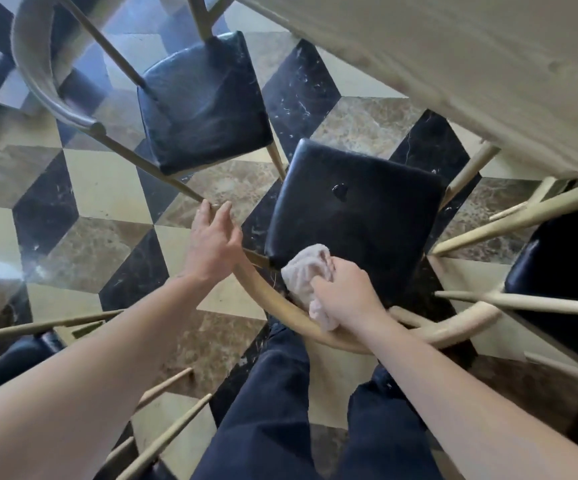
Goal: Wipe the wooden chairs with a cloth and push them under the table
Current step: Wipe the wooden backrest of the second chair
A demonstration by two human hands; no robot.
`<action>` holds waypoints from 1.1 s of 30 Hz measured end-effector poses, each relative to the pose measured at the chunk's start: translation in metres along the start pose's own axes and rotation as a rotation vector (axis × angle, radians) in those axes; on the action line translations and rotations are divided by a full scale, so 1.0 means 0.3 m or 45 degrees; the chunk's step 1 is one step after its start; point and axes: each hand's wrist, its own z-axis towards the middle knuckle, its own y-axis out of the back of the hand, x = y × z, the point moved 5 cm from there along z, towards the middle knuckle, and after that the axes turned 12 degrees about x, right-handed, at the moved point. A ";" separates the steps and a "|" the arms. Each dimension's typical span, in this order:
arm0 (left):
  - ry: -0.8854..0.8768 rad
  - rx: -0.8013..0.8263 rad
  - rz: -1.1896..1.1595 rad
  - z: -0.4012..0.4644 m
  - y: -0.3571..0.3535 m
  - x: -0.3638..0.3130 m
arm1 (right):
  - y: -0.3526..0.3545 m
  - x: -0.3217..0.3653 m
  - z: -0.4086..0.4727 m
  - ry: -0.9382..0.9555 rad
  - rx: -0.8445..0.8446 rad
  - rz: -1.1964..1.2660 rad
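Wiping is the step in hand: the right hand (344,296) has its fingers curled round a bunched pale cloth (310,275) and presses it on the curved wooden backrest (273,304) of the near chair, just where the rail meets the rear corner of the black seat (356,216). The left hand (213,237) has its fingers nearly straight, their tips resting on the thin wooden rail (162,176) of the neighbouring chair, whose own black seat (204,105) lies beyond those fingertips. As I judge it, the rest of the backrest, running away from the right knuckles toward the wrist side, still wants the cloth, and the push comes only after. Ahead of the right fingers, past the seat's far edge, the table (453,64) overhangs with its edge well apart from the seat, so there is room to slide forward. Beside the right wrist, however, another chair's spindles (523,301) crowd close, and a push probably needs a straight line to avoid snagging them.
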 end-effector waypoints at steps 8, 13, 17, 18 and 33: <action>-0.283 0.134 0.067 0.223 0.094 0.038 | -0.228 0.188 0.447 0.056 0.138 0.340; -0.305 -0.007 0.049 0.227 0.061 0.033 | -0.329 0.170 0.557 0.276 0.387 0.278; -0.251 -0.142 0.356 0.207 0.042 0.008 | -0.378 0.130 0.599 0.559 0.436 0.101; -0.242 -0.149 0.413 0.203 0.033 0.004 | -0.392 0.108 0.607 0.605 0.420 0.075; -0.287 -0.261 0.329 0.121 -0.047 -0.014 | -0.505 -0.184 0.879 0.215 0.586 0.031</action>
